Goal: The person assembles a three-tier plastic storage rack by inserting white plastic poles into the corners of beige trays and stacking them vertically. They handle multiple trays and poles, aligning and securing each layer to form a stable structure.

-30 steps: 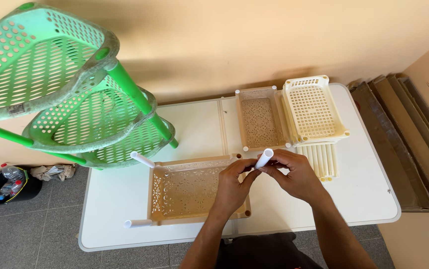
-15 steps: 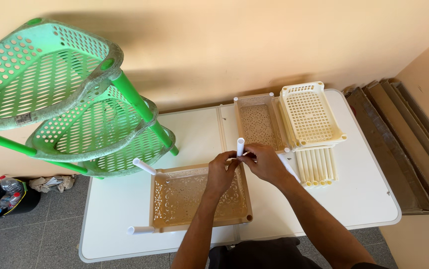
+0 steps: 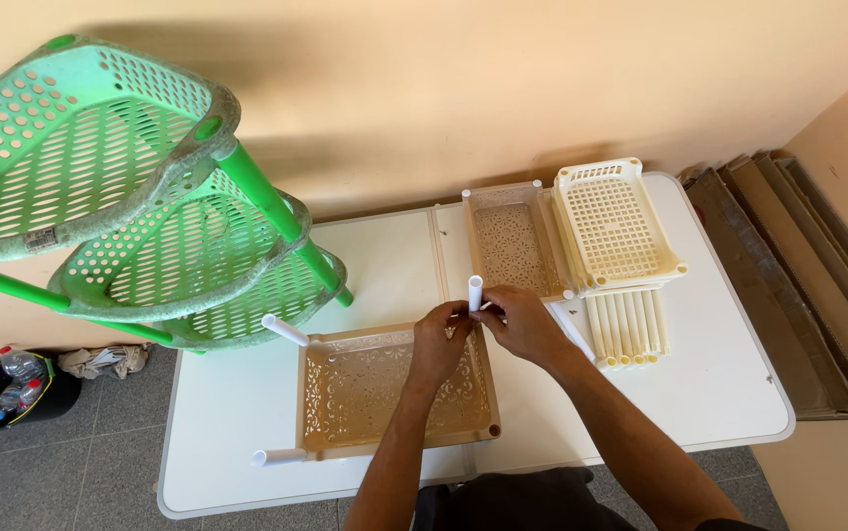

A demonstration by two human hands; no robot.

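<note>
Both hands pinch a short white tube (image 3: 475, 292), left hand (image 3: 441, 339) and right hand (image 3: 522, 323) closed around its lower end, holding it upright at the far right corner of the tan tray (image 3: 394, 393) (two more tubes stick out of other corners). Beyond sit another tan tray (image 3: 508, 246) and a cream basket (image 3: 613, 224); a green rack (image 3: 139, 197) stands left, all on a white table (image 3: 699, 383).

Green rack (image 3: 149, 226), tan lacy tray (image 3: 385, 393), white tube (image 3: 475, 293)
</note>
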